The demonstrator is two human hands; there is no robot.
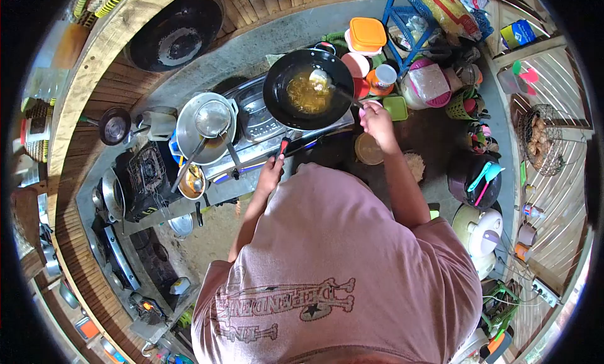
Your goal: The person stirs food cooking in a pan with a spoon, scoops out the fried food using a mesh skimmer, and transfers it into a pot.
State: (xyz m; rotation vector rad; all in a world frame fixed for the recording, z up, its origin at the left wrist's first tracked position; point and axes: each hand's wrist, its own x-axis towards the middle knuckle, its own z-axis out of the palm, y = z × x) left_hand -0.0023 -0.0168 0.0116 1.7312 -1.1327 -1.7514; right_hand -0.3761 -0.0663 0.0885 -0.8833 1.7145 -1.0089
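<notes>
A black wok point(277, 106) sits on the silver gas stove point(251, 161), with yellowish oil in its bottom. Near the far side of the oil lies a pale, whitish piece of food point(319, 77) that looks like a frying egg. My left hand point(271, 174) is closed around the wok's black-and-red handle point(284, 147). In my right hand point(377, 122) is a spatula point(347, 96), its dark shaft reaching over the wok's right rim. The spatula's blade is hard to make out against the food.
Left of the wok, a strainer ladle point(212, 118) rests in a silver pot point(189, 142). An orange-lidded container point(368, 34), a green tub point(396, 108) and several jars crowd the right side. A large black pan point(179, 40) hangs on the wall.
</notes>
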